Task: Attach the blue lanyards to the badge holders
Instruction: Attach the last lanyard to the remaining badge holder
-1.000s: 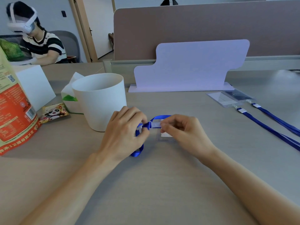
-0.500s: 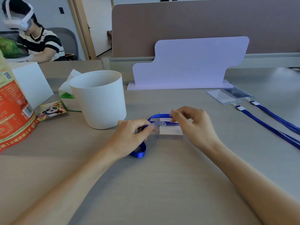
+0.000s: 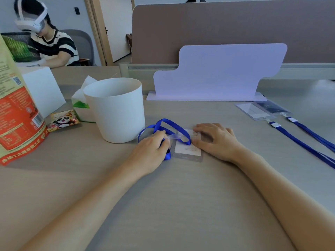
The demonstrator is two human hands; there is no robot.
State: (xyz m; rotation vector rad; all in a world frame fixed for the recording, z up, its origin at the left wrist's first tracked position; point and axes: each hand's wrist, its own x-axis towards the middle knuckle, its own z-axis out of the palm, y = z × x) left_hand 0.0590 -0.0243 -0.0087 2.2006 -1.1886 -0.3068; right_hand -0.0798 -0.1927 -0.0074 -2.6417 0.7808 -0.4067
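Observation:
A clear badge holder (image 3: 188, 151) with a white card inside lies flat on the desk in the middle. A looped blue lanyard (image 3: 168, 125) curls over its left end. My left hand (image 3: 151, 149) pinches the lanyard's clear strap end at the holder's left edge. My right hand (image 3: 215, 139) presses down on the holder's right side, fingers spread flat. Two more badge holders (image 3: 253, 110) (image 3: 272, 106) lie at the far right, each with a blue lanyard (image 3: 304, 144) (image 3: 313, 134) trailing off toward the right edge.
A white round tub (image 3: 117, 110) stands just left of my hands. Behind it sits a tissue pack (image 3: 81, 100), a panda snack packet (image 3: 62, 120), a white box (image 3: 42, 91) and a tall orange bag (image 3: 15, 115). A lilac stand (image 3: 215, 73) is behind. A person with a headset (image 3: 47, 33) sits far left.
The badge holder has come down flat onto the desk. My right hand went from pinching its top edge to pressing on it. My left hand shifted slightly with the lanyard end.

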